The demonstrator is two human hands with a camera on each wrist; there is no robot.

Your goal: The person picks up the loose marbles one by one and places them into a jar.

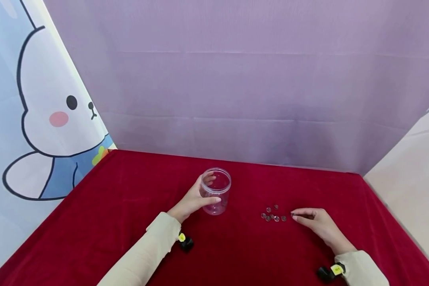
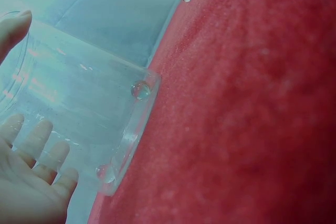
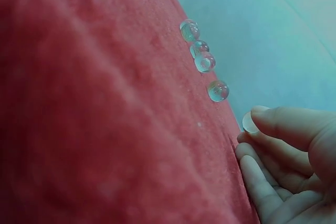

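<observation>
My left hand grips a clear plastic jar round its side, thumb in front and fingers behind. The jar stands upright without a lid on the red cloth. Through its wall the left wrist view shows two clear glass marbles at the bottom. On the right, my right hand pinches one marble between thumb and fingertips, low over the cloth. Several loose marbles lie in a cluster between the jar and my right hand.
Red cloth covers the table. A pale purple curtain rises behind its far edge. A printed cartoon sheet hangs at the left, and a pale panel stands at the right.
</observation>
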